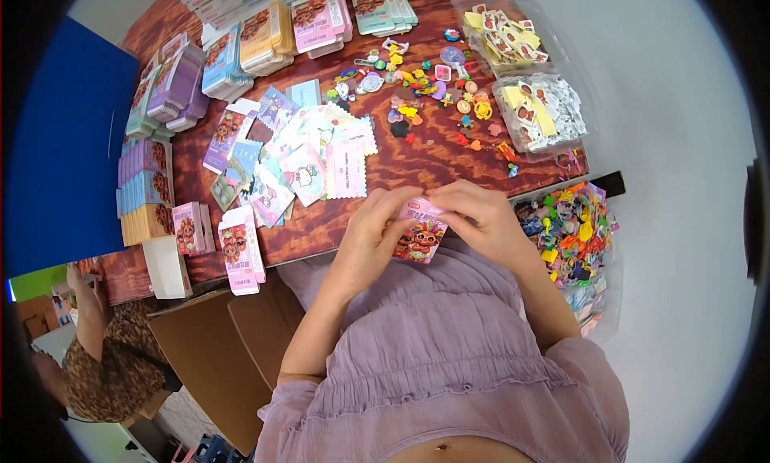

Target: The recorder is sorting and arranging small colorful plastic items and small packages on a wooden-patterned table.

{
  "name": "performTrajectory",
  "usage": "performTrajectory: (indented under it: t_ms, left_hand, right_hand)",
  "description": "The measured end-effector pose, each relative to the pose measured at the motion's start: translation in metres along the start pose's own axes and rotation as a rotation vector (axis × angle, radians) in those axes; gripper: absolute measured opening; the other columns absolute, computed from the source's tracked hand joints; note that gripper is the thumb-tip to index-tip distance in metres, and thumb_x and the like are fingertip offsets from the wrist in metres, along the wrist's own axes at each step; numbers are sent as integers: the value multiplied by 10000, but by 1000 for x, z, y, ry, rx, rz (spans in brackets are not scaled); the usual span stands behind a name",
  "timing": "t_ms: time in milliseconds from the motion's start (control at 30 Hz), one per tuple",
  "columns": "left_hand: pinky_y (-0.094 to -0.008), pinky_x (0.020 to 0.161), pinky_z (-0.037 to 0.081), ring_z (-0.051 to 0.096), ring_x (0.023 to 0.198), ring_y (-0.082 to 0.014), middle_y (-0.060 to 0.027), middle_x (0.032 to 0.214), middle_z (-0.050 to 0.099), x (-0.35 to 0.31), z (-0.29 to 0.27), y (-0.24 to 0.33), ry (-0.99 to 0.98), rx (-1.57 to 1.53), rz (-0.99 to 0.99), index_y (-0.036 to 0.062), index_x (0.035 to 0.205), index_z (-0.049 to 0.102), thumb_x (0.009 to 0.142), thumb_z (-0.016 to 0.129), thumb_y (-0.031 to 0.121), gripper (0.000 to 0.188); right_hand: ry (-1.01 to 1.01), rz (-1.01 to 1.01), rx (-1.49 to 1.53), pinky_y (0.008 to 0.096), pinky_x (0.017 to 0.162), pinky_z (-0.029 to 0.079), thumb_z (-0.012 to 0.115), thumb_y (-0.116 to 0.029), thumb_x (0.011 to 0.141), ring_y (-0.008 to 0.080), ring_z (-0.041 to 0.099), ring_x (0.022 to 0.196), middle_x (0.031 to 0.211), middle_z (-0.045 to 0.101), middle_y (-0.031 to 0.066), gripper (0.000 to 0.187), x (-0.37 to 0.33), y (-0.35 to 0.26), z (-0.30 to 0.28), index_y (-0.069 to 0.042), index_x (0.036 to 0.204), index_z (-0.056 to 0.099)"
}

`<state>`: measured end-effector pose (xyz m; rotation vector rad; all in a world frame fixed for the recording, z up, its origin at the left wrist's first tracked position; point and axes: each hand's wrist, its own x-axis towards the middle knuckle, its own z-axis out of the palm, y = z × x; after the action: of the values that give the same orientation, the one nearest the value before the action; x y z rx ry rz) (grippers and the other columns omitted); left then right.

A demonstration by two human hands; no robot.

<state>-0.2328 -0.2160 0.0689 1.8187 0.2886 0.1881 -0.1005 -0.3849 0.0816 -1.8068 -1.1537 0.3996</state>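
A small pink cardboard box (pixel 419 243) with red cartoon figures on its front is held upright at the table's near edge, just in front of me. My left hand (pixel 370 234) grips its left side, thumb across the front. At the top right corner, the fingers of my right hand (pixel 479 217) are closed on the box's upper edge. My fingers partly cover the top, so I cannot make out its flap. Beyond my left hand lies a loose pile of printed cards (pixel 305 154), some with wavy edges. Small coloured charms (pixel 421 82) are scattered farther back.
Stacks of flat cartons (pixel 265 34) line the far and left edges. Two clear trays (pixel 561 146) with paper pieces stand at right, above a bin of plastic trinkets (pixel 573 230). Pink boxes (pixel 241 250) sit at left. An open brown carton (pixel 200 343) and another person (pixel 112 367) are lower left.
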Motion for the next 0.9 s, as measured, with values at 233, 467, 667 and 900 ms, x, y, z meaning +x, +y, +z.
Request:
performTrajectory:
  t_ms: [233,467,667,900]
  left_hand:
    - [-283,774,475,578,900,-162,-76,999,617,-12,-18,1,63,30,3,53,1219,624,908,621,3,316]
    - [-234,758,497,600,881,-78,-58,1095,665,-109,-154,-63,919,34,-276,3,1281,606,1004,528,79,298]
    - [-305,809,498,628,908,-189,-138,1113,681,-110,-233,-66,1120,465,-271,-9,1273,595,998,530,88,299]
    - [-468,984,420,510,1181,-391,-209,1336,541,-114,-146,-69,763,994,-134,5,1354,518,895,671,194,519]
  right_hand:
    - [-78,9,221,280,798,505,609,20,870,195,653,925,1066,695,130,299,3,5,19,25,1163,669]
    - [-216,332,331,253,764,499,615,-40,909,109,629,881,1093,690,94,307,15,8,44,0,1212,647]
    - [-428,170,202,280,743,512,611,-46,915,158,669,865,1030,685,105,244,32,-14,86,13,1148,654]
    - [-440,130,152,378,778,523,648,-143,891,293,670,892,1031,689,140,246,32,-22,102,-9,1096,666]
